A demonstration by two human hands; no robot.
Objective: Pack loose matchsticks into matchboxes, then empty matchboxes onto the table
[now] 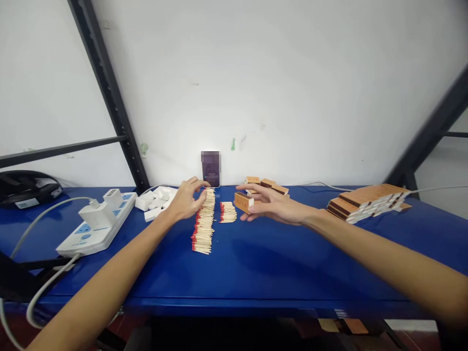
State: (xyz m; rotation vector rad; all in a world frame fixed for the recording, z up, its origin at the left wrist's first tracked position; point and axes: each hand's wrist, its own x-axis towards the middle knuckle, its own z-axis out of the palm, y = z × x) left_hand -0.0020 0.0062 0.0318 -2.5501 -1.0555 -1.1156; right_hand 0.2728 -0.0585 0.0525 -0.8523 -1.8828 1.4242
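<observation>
A long row of red-tipped matches lies on the blue table, with a smaller bunch of matches to its right. My left hand hovers over the far end of the long row, fingers curled and pinched near the matches; I cannot make out anything in them. My right hand holds a brown matchbox between thumb and fingers, just right of the small bunch.
White inner trays lie left of my left hand. A white power strip with plugs and cables sits at the left. More matchboxes stand behind; a flat stack of boxes lies at right. A phone leans on the wall.
</observation>
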